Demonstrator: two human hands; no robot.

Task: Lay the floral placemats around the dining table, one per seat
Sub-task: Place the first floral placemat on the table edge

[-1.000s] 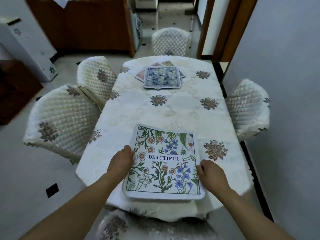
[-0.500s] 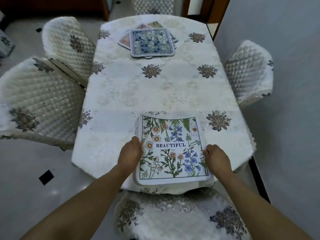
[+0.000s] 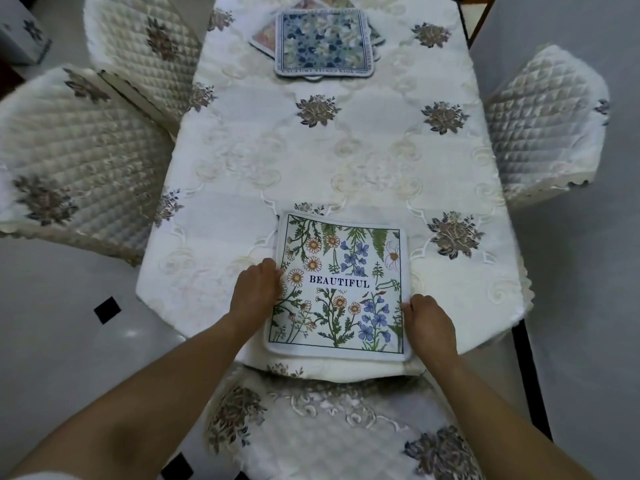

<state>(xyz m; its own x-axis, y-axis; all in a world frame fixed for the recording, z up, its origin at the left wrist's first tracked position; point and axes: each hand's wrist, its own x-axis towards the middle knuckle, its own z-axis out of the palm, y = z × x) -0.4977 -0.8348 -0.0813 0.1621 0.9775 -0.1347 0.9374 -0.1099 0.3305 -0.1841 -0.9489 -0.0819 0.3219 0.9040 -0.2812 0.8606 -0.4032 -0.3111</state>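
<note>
My fingers, pinching both side edges, have drawn the BEAUTIFUL placemat squarer to the tabletop edge (first seat nearly done).

Lying flat at the near end of the dining table: a square placemat with a white border, green stems, orange daisies, blue flowers and the word BEAUTIFUL across the middle. Sitting at the far end of the table: a stack of placemats, blue-flowered one on top, pink ones peeking out underneath.
</note>
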